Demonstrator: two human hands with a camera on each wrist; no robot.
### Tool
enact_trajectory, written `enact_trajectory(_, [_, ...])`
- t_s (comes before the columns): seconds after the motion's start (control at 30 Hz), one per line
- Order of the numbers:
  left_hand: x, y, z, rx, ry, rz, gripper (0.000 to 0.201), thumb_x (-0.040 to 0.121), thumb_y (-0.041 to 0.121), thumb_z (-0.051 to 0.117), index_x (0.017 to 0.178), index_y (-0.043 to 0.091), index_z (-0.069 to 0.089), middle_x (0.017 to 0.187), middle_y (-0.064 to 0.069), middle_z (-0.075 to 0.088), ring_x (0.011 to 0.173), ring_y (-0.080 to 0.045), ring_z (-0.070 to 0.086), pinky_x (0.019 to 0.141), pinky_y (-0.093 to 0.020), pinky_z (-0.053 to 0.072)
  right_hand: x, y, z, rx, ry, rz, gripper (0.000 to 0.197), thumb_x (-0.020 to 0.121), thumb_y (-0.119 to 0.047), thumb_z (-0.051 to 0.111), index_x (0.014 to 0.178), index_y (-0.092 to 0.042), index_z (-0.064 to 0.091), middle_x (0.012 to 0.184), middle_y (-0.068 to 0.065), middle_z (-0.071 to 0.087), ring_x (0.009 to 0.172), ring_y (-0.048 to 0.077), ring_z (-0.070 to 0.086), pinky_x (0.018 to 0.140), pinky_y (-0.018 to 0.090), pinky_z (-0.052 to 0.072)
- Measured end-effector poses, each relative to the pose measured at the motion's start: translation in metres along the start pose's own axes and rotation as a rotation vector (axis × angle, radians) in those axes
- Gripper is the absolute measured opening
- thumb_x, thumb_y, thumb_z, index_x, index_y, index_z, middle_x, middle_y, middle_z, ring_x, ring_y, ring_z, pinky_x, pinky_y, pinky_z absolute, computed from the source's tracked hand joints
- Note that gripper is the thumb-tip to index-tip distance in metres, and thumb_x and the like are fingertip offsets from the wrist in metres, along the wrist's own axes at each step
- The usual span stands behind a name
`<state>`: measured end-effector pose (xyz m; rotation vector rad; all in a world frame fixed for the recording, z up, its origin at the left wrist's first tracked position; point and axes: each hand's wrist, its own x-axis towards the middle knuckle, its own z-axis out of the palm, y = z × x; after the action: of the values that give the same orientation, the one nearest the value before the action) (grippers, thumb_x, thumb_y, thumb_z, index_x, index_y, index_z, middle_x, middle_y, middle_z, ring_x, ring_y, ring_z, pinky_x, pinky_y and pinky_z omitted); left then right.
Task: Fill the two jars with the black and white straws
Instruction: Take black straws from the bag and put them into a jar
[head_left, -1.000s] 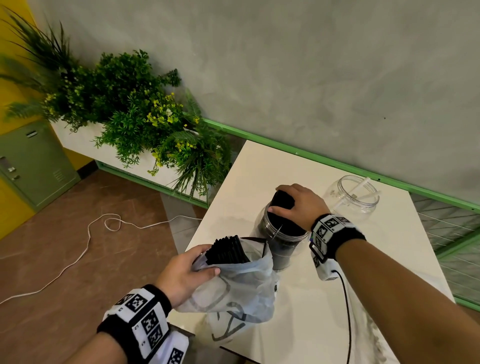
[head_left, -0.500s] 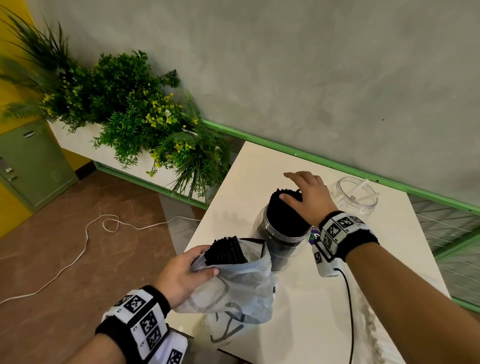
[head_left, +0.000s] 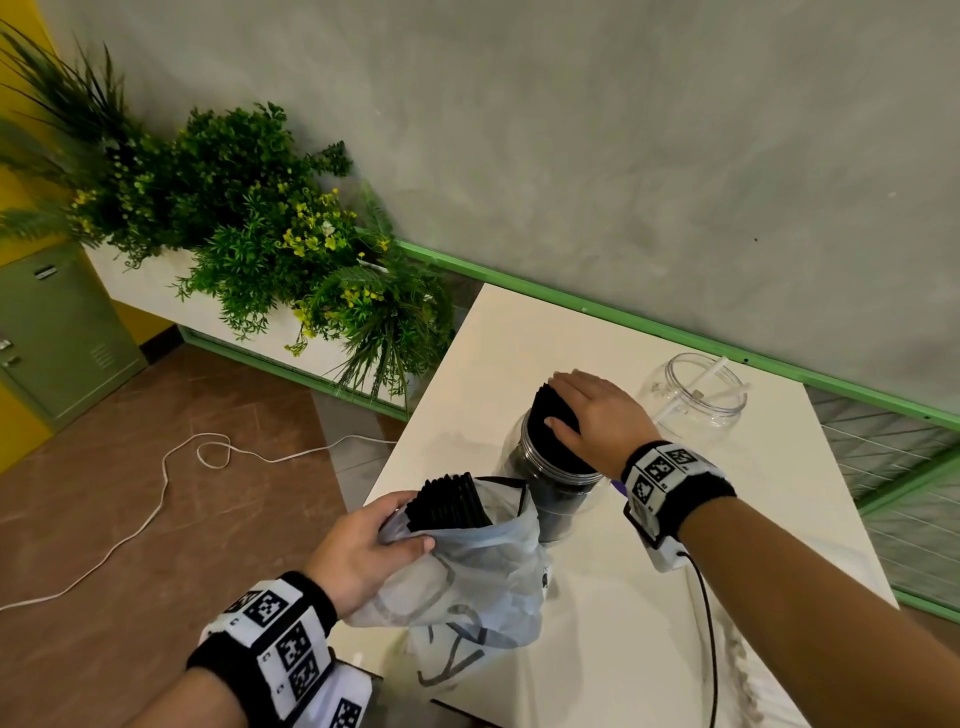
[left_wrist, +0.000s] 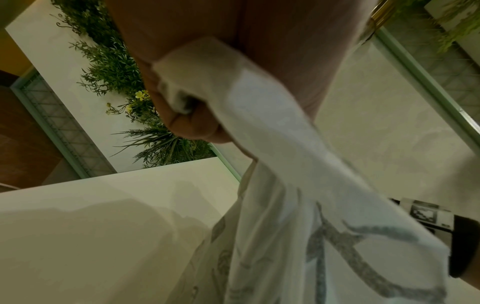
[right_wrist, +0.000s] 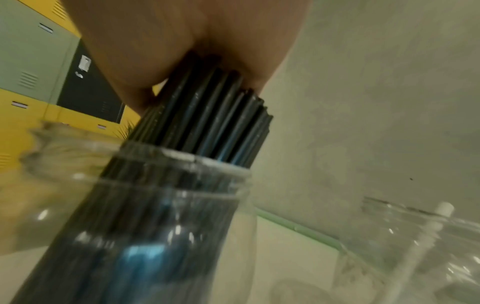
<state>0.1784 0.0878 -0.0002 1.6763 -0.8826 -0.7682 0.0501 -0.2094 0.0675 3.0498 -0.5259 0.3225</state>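
Note:
A clear jar (head_left: 550, 499) stands mid-table, packed with a bundle of black straws (head_left: 553, 421) that sticks up above its rim. My right hand (head_left: 597, 415) lies flat on the straw tops with its fingers straight; the right wrist view shows the palm (right_wrist: 182, 51) pressing on the black straws (right_wrist: 215, 115) in the jar (right_wrist: 182, 205). My left hand (head_left: 374, 540) grips the rim of a thin plastic bag (head_left: 483, 571) that holds more black straws (head_left: 449, 501). In the left wrist view the fingers (left_wrist: 187, 115) bunch the bag (left_wrist: 285, 164). A second clear jar (head_left: 696, 400) stands at the back right with a white straw (head_left: 711, 376) in it.
The white table (head_left: 597, 623) ends close to my left hand, with brown floor and a white cable (head_left: 166, 467) beyond. A planter of green plants (head_left: 260, 249) stands left of the table. A grey wall with a green rail (head_left: 649, 327) runs behind it.
My right hand has gone from curling over the top of the straw bundle to lying flat on it with straight fingers. The left hand still grips the bag in the same place.

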Motion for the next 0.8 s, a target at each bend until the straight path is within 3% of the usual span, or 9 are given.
enact_trajectory(0.13, [-0.001,0.001,0.001,-0.012,-0.004,-0.003,0.065,0.059,0.057,0.067,0.116,0.027,0.060,0.106,0.021,0.068,0.102,0.003,0.061,0.084,-0.014,0.044,0.001,0.005,0.002,0.027,-0.033,0.054,0.063,0.091,-0.053,0.039,0.141,-0.016,0.043,0.144,0.005,0.046,0.133,0.027,0.041,0.112,0.039,0.031])
enact_trajectory(0.2, [-0.001,0.001,0.001,-0.007,-0.001,-0.003,0.063,0.060,0.056,0.067,0.116,0.028,0.060,0.106,0.024,0.067,0.101,0.004,0.061,0.083,-0.012,0.043,0.004,0.005,0.001,0.011,-0.034,0.107,0.062,0.091,-0.056,0.041,0.145,-0.026,0.035,0.149,0.001,0.039,0.136,0.026,0.035,0.112,0.042,0.029])
enact_trajectory(0.27, [-0.001,0.000,0.001,-0.005,0.005,-0.002,0.061,0.060,0.054,0.068,0.115,0.029,0.060,0.106,0.025,0.066,0.101,0.005,0.060,0.083,-0.011,0.043,0.007,0.003,0.001,0.001,-0.089,0.163,0.063,0.089,-0.063,0.042,0.144,-0.035,0.030,0.148,-0.003,0.038,0.132,0.025,0.038,0.106,0.043,0.036])
enact_trajectory(0.37, [-0.001,0.000,0.002,-0.025,0.004,-0.002,0.060,0.060,0.054,0.068,0.114,0.029,0.061,0.107,0.023,0.067,0.103,0.003,0.060,0.088,-0.016,0.045,0.012,-0.003,-0.003,0.018,-0.141,0.241,0.059,0.086,-0.071,0.039,0.135,-0.038,0.041,0.130,-0.005,0.051,0.117,0.022,0.048,0.089,0.038,0.046])
enact_trajectory(0.47, [-0.001,0.000,0.002,-0.022,0.003,-0.007,0.060,0.061,0.054,0.069,0.114,0.029,0.061,0.107,0.021,0.068,0.103,0.002,0.061,0.089,-0.019,0.046,0.019,-0.005,-0.008,0.046,-0.034,0.253,0.048,0.089,-0.065,0.039,0.120,-0.033,0.057,0.114,-0.005,0.057,0.109,0.020,0.048,0.083,0.035,0.045])
enact_trajectory(0.53, [-0.001,0.000,0.001,-0.010,0.007,-0.007,0.055,0.064,0.047,0.071,0.114,0.028,0.061,0.106,0.020,0.068,0.102,0.002,0.061,0.087,-0.016,0.045,0.023,-0.004,-0.009,0.052,-0.001,0.246,0.044,0.092,-0.060,0.038,0.113,-0.028,0.061,0.109,-0.002,0.056,0.108,0.022,0.045,0.085,0.036,0.044])
enact_trajectory(0.67, [-0.002,0.002,0.002,-0.005,0.012,-0.007,0.047,0.069,0.036,0.070,0.115,0.026,0.061,0.105,0.022,0.068,0.100,0.003,0.061,0.082,-0.009,0.043,0.025,-0.001,-0.008,0.011,-0.072,0.249,0.040,0.094,-0.053,0.040,0.119,-0.027,0.060,0.121,0.001,0.050,0.114,0.026,0.042,0.093,0.041,0.041])
enact_trajectory(0.8, [-0.002,0.004,0.002,-0.033,0.000,-0.008,0.050,0.067,0.042,0.071,0.113,0.028,0.062,0.106,0.019,0.069,0.102,0.001,0.062,0.088,-0.016,0.046,0.028,-0.003,-0.015,0.069,0.053,0.187,0.035,0.094,-0.041,0.050,0.126,-0.028,0.057,0.124,0.002,0.053,0.114,0.027,0.046,0.091,0.040,0.044])
